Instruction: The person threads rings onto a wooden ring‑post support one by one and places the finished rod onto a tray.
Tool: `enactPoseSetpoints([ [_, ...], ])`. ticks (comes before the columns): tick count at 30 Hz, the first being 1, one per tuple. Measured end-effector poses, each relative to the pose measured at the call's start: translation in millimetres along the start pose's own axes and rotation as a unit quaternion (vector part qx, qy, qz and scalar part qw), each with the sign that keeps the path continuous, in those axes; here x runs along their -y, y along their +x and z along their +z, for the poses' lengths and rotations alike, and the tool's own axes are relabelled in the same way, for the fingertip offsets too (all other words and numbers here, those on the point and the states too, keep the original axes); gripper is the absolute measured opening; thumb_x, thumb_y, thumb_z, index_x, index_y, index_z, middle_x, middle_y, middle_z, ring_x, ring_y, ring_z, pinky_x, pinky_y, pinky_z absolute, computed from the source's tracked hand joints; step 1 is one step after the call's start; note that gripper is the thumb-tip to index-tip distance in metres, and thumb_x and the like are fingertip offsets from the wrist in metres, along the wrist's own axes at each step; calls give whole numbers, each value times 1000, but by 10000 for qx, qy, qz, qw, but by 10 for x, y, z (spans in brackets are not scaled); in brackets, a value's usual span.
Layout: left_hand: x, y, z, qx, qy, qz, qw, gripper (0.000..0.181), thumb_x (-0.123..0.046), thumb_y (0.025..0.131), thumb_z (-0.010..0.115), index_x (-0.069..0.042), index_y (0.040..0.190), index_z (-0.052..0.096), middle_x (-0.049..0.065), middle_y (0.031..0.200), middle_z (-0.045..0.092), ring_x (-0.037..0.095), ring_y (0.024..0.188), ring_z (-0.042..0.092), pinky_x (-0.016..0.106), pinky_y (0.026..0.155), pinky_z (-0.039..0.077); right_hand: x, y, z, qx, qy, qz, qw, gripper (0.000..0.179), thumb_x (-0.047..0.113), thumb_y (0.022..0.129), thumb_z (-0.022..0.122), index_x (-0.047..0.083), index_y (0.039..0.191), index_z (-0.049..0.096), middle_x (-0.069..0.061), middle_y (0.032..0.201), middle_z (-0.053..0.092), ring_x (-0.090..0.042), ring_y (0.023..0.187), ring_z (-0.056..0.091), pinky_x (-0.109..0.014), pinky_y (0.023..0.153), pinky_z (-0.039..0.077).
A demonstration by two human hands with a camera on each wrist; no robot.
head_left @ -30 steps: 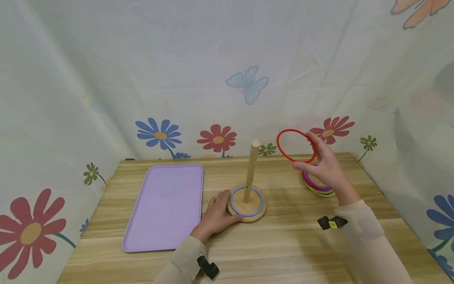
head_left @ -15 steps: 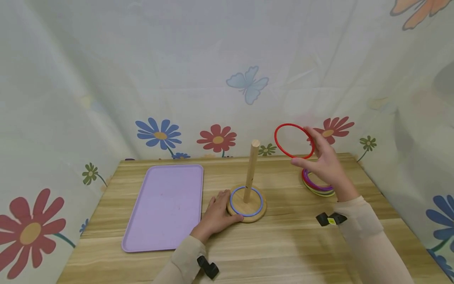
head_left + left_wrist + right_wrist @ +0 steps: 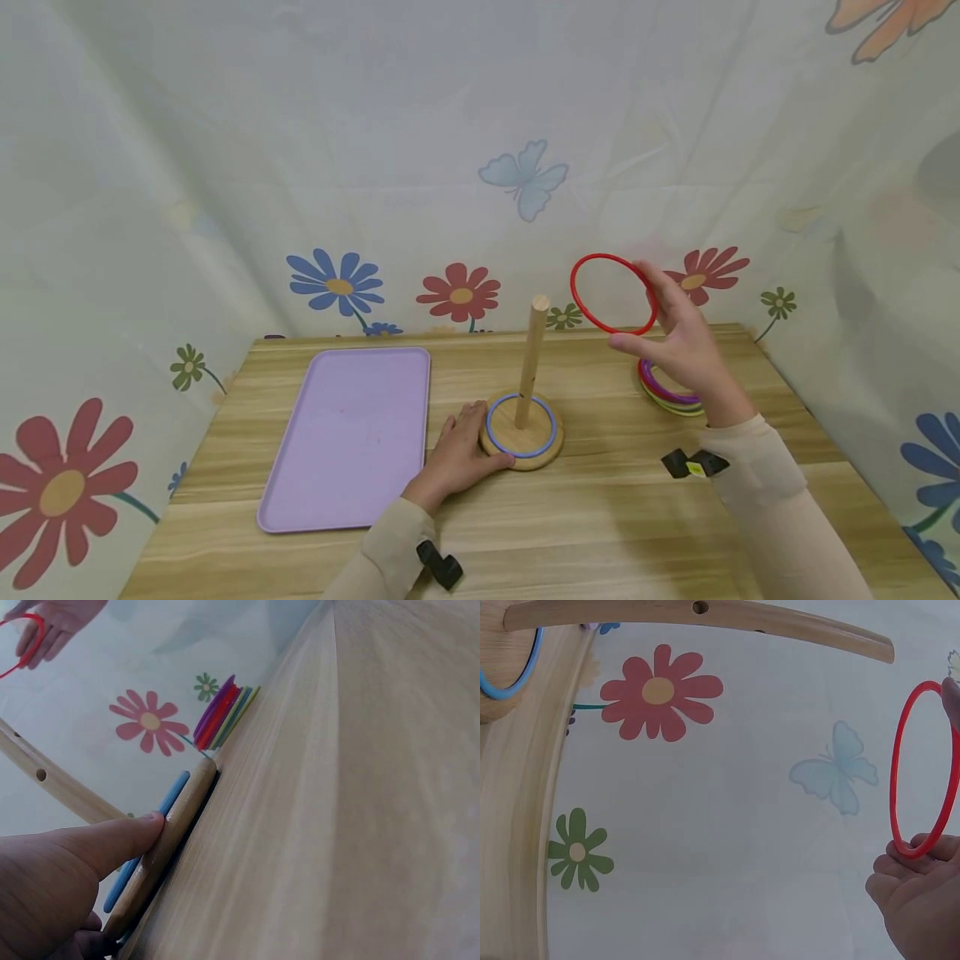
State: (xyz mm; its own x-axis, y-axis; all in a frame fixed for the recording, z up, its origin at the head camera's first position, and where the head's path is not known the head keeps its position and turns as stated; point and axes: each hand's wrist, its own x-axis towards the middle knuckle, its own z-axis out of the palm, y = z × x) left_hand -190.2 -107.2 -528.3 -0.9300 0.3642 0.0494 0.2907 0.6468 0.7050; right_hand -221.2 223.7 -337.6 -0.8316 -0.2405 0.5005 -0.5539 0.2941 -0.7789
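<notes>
A wooden ring stand (image 3: 531, 367) with a round base and an upright peg stands mid-table. One blue ring (image 3: 556, 431) lies flat on its base, around the peg. My left hand (image 3: 457, 457) grips the base at its left and near side; in the left wrist view the thumb (image 3: 139, 834) presses by the blue ring's edge. Up in the air, right of the peg's top, my right hand (image 3: 684, 350) holds a red ring (image 3: 573, 287) by its right side, between thumb and fingers. The right wrist view shows this red ring (image 3: 895, 772) apart from the peg (image 3: 802, 630).
Several rings in purple, red and yellow-green (image 3: 667, 401) lie stacked on the table behind the right hand, partly hidden by it. A lilac tray (image 3: 352, 442) lies left of the left hand. Behind the table (image 3: 570, 533) hangs a flower-printed cloth (image 3: 405, 167).
My right hand has moved the red ring slightly up and to the left, closer to the peg. The left hand and the stand have stayed put.
</notes>
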Motion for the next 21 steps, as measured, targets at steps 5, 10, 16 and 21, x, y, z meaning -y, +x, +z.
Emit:
enactPoseSetpoints([
  [5,2,1,2,-9,-2,15,10000,105,-52,90,81,2,164,30,23,169,32,40,160,19,58,129,9,47,20,43,-1,162,-111,9998,100,-10,82,85,2,165,31,-13,168,37,-28,155,35,-17,114,39],
  [10,-5,-11,-5,-12,-31,17,10000,105,-51,90,81,3,164,30,24,168,32,41,159,20,59,129,9,125,32,128,28,454,-118,9989,99,-11,83,83,1,165,29,-14,169,34,-28,156,31,-18,115,39],
  [16,0,-20,-12,41,13,-9,10000,106,-52,91,80,3,165,28,24,169,30,40,160,18,58,130,8,153,90,281,45,654,-99,9978,100,-5,83,87,5,165,32,-10,169,35,-24,155,34,-20,117,39],
  [21,7,-15,-9,37,-4,17,10000,106,-52,91,80,2,165,27,23,169,29,40,160,18,58,130,7,145,168,427,177,742,-365,9964,102,-6,80,89,3,165,32,-12,169,35,-24,155,34,-25,120,37],
])
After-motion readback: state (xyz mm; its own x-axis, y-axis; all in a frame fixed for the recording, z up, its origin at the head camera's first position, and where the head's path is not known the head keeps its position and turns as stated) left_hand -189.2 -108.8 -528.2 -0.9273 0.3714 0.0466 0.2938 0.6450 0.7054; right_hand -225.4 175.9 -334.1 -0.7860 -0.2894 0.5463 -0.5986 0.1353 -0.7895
